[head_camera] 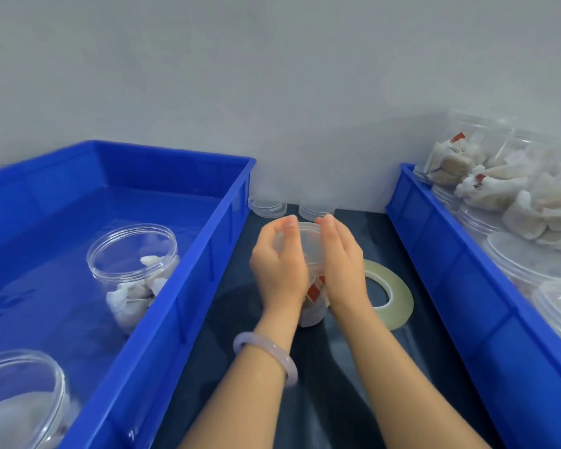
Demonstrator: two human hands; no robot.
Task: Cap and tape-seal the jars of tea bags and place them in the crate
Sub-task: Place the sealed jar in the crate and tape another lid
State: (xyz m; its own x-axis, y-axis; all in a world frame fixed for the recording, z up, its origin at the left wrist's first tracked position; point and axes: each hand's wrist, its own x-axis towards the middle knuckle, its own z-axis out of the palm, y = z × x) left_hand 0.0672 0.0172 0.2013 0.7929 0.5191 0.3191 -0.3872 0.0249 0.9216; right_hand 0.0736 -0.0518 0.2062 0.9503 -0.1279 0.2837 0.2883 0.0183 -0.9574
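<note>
Clear jar [312, 312] on the dark table [412, 254] — left hand [277, 270] and right hand [341, 264] both curl round its lid [305, 242].

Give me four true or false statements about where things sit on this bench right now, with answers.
1. The left hand and right hand both hold a jar between the crates. True.
2. The tape roll hangs on a wrist. False: it lies flat on the table, right of the jar.
3. The left crate holds two jars. True.
4. The right crate is empty. False: it holds jars of tea bags.
</note>
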